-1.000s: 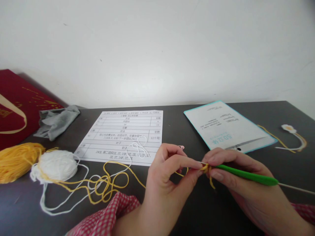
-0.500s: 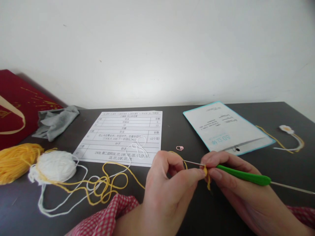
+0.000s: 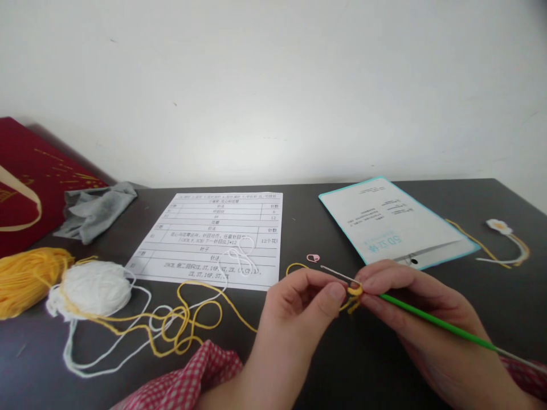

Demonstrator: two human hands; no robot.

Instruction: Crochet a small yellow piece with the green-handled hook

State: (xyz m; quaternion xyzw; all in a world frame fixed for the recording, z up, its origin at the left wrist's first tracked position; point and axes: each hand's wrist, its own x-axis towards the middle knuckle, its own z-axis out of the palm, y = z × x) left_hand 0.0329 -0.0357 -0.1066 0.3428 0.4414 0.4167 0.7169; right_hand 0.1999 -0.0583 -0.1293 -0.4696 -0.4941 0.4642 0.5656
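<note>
My right hand (image 3: 419,307) is closed round a crochet hook with a green grip (image 3: 431,319), its thin metal tip pointing left. At the right fingertips a small yellow crochet piece (image 3: 354,291) sits on the hook's shaft, a short tail hanging below. My left hand (image 3: 299,313) is curled just left of it, thumb bent over the index finger. Yellow yarn (image 3: 294,265) loops up behind the left fingers and runs down to the left; whether these fingers still touch the piece I cannot tell.
On the dark table (image 3: 299,216) lie a printed pattern sheet (image 3: 205,222), white yarn (image 3: 100,287), a yellow skein (image 3: 32,279), a pink stitch marker (image 3: 313,258), a blue-edged packet (image 3: 393,222) and a small white flower (image 3: 498,226). A red bag (image 3: 34,182) stands left.
My left thumb has drawn back leftward from the yellow piece. The hook has turned, its green grip now showing edge-on, and more of its tip is exposed.
</note>
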